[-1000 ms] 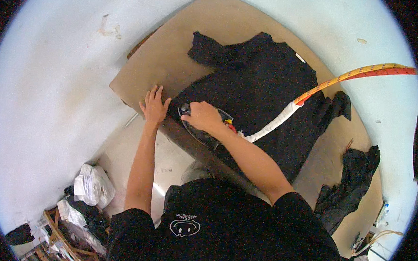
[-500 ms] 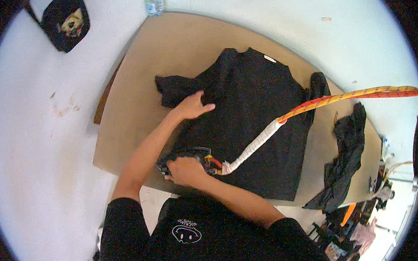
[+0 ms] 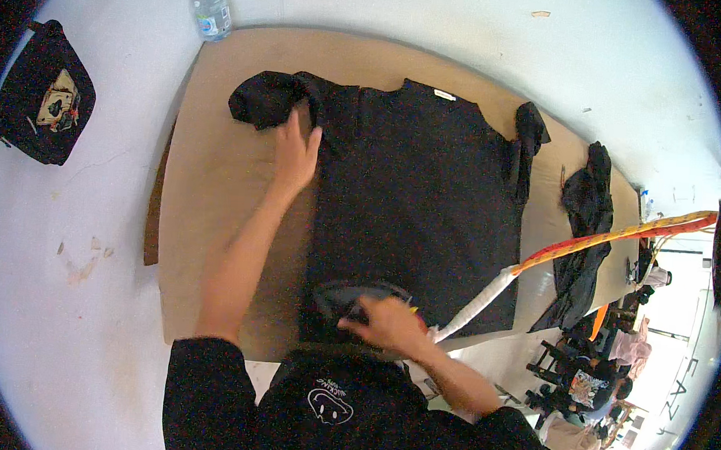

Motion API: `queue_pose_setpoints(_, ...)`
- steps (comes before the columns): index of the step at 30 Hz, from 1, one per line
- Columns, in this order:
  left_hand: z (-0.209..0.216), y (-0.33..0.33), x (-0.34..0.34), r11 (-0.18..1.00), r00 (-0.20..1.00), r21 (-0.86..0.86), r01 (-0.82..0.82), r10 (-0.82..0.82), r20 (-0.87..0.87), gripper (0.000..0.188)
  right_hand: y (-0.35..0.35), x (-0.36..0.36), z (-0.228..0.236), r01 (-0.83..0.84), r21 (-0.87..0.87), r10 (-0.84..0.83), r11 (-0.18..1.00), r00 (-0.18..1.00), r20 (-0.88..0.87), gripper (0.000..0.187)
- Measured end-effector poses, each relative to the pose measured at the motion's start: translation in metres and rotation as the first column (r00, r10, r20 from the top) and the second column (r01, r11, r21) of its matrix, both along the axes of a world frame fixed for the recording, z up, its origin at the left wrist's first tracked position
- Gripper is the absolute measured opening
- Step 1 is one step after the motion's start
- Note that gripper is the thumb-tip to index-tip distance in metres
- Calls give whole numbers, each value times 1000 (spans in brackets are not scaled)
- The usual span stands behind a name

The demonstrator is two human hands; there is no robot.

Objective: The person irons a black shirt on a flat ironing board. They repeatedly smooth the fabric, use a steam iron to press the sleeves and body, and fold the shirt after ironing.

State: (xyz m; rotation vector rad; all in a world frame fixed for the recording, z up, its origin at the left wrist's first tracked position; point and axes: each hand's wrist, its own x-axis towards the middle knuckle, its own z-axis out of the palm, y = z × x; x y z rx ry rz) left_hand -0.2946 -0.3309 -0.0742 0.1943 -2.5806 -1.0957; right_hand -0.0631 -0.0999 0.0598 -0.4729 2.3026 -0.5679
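Observation:
A black T-shirt (image 3: 427, 196) lies spread on the tan padded table (image 3: 241, 170), its collar at the far side. My right hand (image 3: 386, 322) is wrapped round the handle of a dark iron (image 3: 336, 299), which sits on the shirt near its hem. At the far left, my left hand (image 3: 297, 158) touches the shirt's bunched left sleeve (image 3: 273, 98) with fingers apart; some fingertips are hidden against the black cloth. A white-wrapped cable (image 3: 479, 300) runs from the iron into yellow and orange cords (image 3: 612, 242) toward the right.
Another crumpled black garment (image 3: 580, 236) lies at the table's right end. A clear plastic bottle (image 3: 209, 9) stands by the far left corner. A black bag (image 3: 49, 95) is at the far left. Several people and stools (image 3: 549, 361) are beyond on the right.
My left hand has moved farther away, and the left sleeve now lies farther out and bunched. The iron in my right hand has shifted right along the hem. The view has shifted too.

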Motion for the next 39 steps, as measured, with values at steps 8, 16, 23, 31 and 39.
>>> queue_pose_setpoints(8, 7, 35, 293, 973, 916, 231, 11, -103, 388, 36, -44, -200, -56, 35, 39, -21, 999, 948, -318, 75)
queue_pose_setpoints(16, 18, 33, 374, 960, 859, 204, -192, 64, 508, 26, -119, -115, -43, -252, 10, 252, 968, 959, -131, 57)
queue_pose_setpoints(23, 38, -22, 377, 858, 782, -28, -513, 481, 396, 28, -69, 43, -16, -449, -171, 466, 877, 881, 75, 46)
queue_pose_setpoints(31, 104, 104, 351, 917, 913, 47, -396, 387, 130, 21, 58, 3, -25, -133, -111, 122, 985, 988, -97, 48)
queue_pose_setpoints(39, 83, 183, 353, 986, 958, -49, -159, 166, 233, 14, 364, -82, -38, 486, -3, -454, 874, 813, -365, 66)
